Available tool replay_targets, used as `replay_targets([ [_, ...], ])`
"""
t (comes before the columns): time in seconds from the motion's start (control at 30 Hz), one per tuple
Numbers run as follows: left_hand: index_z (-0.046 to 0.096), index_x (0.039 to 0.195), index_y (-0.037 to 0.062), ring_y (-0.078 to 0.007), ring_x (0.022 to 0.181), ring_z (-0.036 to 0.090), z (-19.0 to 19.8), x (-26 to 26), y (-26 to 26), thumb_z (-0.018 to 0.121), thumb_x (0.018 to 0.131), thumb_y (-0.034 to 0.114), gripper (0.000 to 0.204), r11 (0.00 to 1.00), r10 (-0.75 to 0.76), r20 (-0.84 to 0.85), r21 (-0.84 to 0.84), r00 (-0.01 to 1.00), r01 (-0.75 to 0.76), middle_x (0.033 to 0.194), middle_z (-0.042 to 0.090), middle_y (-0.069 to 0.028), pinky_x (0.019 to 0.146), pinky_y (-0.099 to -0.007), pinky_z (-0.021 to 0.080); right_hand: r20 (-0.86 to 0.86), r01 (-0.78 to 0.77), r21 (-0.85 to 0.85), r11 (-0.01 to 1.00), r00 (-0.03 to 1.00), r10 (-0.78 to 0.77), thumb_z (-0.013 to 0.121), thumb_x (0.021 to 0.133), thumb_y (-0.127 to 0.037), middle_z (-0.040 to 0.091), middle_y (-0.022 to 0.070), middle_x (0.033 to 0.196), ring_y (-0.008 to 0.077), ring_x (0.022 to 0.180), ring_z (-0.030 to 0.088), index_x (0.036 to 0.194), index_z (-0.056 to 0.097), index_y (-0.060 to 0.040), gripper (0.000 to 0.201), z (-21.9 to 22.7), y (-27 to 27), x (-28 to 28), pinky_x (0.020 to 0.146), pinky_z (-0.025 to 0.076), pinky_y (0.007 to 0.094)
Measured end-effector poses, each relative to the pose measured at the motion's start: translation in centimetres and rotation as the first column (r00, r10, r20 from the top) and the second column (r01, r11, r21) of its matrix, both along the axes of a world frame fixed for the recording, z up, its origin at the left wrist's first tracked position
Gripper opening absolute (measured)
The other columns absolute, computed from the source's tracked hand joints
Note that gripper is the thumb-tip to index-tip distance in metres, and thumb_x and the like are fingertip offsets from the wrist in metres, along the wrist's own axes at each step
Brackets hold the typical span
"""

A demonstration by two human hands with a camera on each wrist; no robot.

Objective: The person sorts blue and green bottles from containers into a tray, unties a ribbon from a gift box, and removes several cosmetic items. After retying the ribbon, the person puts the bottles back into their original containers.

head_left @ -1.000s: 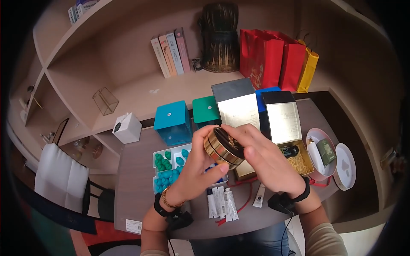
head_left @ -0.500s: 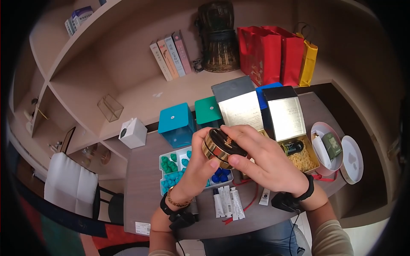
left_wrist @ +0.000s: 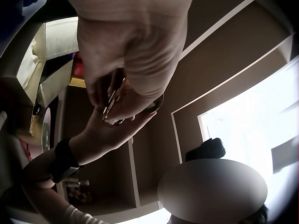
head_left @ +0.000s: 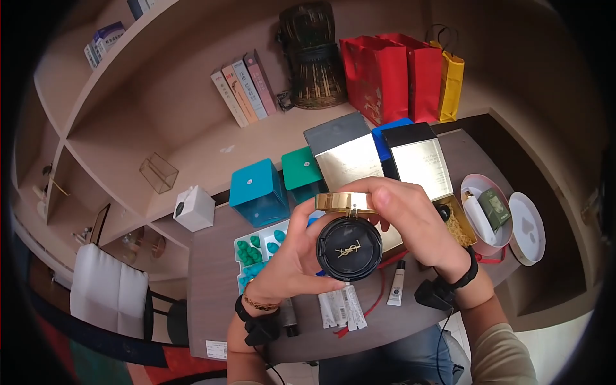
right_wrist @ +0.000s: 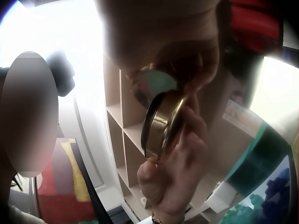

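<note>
A gold-and-black cushion compact [head_left: 348,249] is held above the table, its lid [head_left: 346,202] raised on the hinge. A gold emblem shows on the round black cover inside. My left hand [head_left: 289,266] grips the base, thumb along the near lower edge. With thumb and fingers, my right hand [head_left: 420,224] holds the lid at its right side. The right wrist view shows the lid's mirror [right_wrist: 161,81] above the gold side of the base. In the left wrist view the compact is mostly hidden by my hands. Below it lie pale tubes [head_left: 343,308].
Behind stand a teal box [head_left: 260,192], a green box [head_left: 301,170] and gold-lined boxes [head_left: 350,160] with lids up. A white tray [head_left: 262,232] holds coloured pieces at left. A small tube [head_left: 397,285] lies right. A round pink box [head_left: 471,240] is further right.
The compact was closed between both hands. Now its lid stands up, and the inside has turned toward the head camera. My right hand has moved from over the top to the lid's side.
</note>
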State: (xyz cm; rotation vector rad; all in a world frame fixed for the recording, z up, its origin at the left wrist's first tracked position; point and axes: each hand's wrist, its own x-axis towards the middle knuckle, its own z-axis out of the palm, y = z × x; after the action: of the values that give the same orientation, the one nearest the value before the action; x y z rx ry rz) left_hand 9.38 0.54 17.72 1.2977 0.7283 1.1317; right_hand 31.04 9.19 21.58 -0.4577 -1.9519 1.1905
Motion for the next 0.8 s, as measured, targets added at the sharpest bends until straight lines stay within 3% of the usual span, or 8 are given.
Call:
replay_targets([
  [0.2, 0.008, 0.160, 0.0169, -0.0250, 0.148, 0.036, -0.4, -0.1, 0.1, 0.084, 0.069, -0.011, 0.122, 0.996, 0.017, -0.044, 0.093, 0.999, -0.013, 0.158, 0.035, -0.0150, 0.119, -0.0416, 0.036, 0.005, -0.036, -0.042, 0.998, 0.999, 0.037, 0.047, 0.108, -0.038, 0.069, 0.0231, 0.107, 0.0354, 0.099, 0.069, 0.120, 0.066, 0.0062, 0.049, 0.4, -0.1, 0.2, 0.088, 0.052, 0.0392],
  [0.3, 0.017, 0.158, 0.0154, -0.0251, 0.146, 0.038, -0.3, -0.5, 0.1, 0.086, 0.065, -0.012, 0.119, 0.980, 0.075, -0.074, 0.192, 0.994, -0.060, 0.155, 0.039, -0.0134, 0.118, -0.0418, 0.038, -0.004, -0.027, 0.222, 0.975, 1.000, 0.029, 0.054, 0.105, -0.036, 0.068, 0.0198, 0.110, 0.0369, 0.101, 0.067, 0.122, 0.065, 0.0031, 0.044, -0.5, 0.2, -0.4, 0.089, 0.052, 0.0405],
  [0.33, 0.020, 0.157, 0.0148, -0.0253, 0.145, 0.040, 0.0, -0.2, 0.3, 0.086, 0.063, -0.012, 0.118, 0.970, 0.095, -0.084, 0.231, 0.992, -0.073, 0.153, 0.040, -0.0127, 0.117, -0.0420, 0.039, 0.029, -0.037, 0.372, 0.927, 0.999, 0.028, 0.063, 0.098, -0.033, 0.067, 0.0165, 0.114, 0.0376, 0.104, 0.064, 0.124, 0.064, -0.0010, 0.041, -0.6, 0.3, -0.4, 0.090, 0.052, 0.0419],
  [0.37, 0.027, 0.155, 0.0128, -0.0258, 0.139, 0.048, 0.6, 0.5, -0.5, 0.088, 0.059, -0.010, 0.116, 0.991, 0.134, 0.111, 0.012, 0.985, -0.137, 0.146, 0.048, -0.0110, 0.113, -0.0416, 0.045, 0.040, -0.026, 0.474, 0.880, 0.999, 0.008, 0.066, 0.096, -0.032, 0.067, 0.0161, 0.116, 0.0372, 0.106, 0.064, 0.124, 0.063, -0.0016, 0.042, -0.7, 0.0, -0.5, 0.091, 0.052, 0.0420],
  [0.4, 0.028, 0.154, 0.0108, -0.0275, 0.132, 0.056, 0.9, 0.6, -0.8, 0.089, 0.059, -0.007, 0.114, 0.979, 0.189, 0.183, -0.108, 0.965, -0.171, 0.141, 0.052, -0.0118, 0.108, -0.0416, 0.051, 0.051, -0.016, 0.569, 0.822, 0.999, -0.016, 0.070, 0.094, -0.032, 0.066, 0.0157, 0.119, 0.0369, 0.107, 0.063, 0.124, 0.063, -0.0022, 0.043, -0.8, -0.4, -0.5, 0.092, 0.052, 0.0421],
  [0.5, 0.030, 0.151, 0.0083, -0.0314, 0.126, 0.061, 0.8, 0.9, -0.3, 0.092, 0.060, -0.002, 0.110, 0.975, 0.223, 0.253, -0.078, 0.941, -0.210, 0.139, 0.054, -0.0160, 0.109, -0.0440, 0.052, 0.072, -0.021, 0.559, 0.829, 0.997, -0.023, 0.074, 0.090, -0.034, 0.062, 0.0167, 0.124, 0.0364, 0.108, 0.063, 0.129, 0.058, -0.0010, 0.053, -1.0, -1.0, -0.6, 0.092, 0.052, 0.0426],
  [0.6, 0.031, 0.150, 0.0034, -0.0295, 0.124, 0.063, 0.4, 1.1, -0.3, 0.094, 0.065, 0.008, 0.106, 0.975, 0.223, 0.323, -0.085, 0.920, -0.207, 0.136, 0.056, -0.0161, 0.107, -0.0414, 0.053, 0.115, -0.083, 0.540, 0.838, 0.993, 0.025, 0.075, 0.089, -0.034, 0.061, 0.0169, 0.126, 0.0365, 0.109, 0.064, 0.137, 0.053, -0.0004, 0.062, -1.0, -0.7, -0.3, 0.090, 0.053, 0.0424],
  [0.8, 0.031, 0.150, 0.0025, -0.0243, 0.122, 0.063, 0.1, 0.9, -0.5, 0.100, 0.064, 0.031, 0.114, 0.948, 0.314, 0.210, -0.023, 0.926, -0.317, 0.134, 0.056, -0.0134, 0.103, -0.0364, 0.054, 0.220, -0.114, 0.591, 0.799, 0.975, -0.024, 0.076, 0.089, -0.042, 0.055, 0.0185, 0.137, 0.0373, 0.114, 0.064, 0.145, 0.049, -0.0044, 0.073, -1.4, -0.7, 0.3, 0.088, 0.056, 0.0414],
])
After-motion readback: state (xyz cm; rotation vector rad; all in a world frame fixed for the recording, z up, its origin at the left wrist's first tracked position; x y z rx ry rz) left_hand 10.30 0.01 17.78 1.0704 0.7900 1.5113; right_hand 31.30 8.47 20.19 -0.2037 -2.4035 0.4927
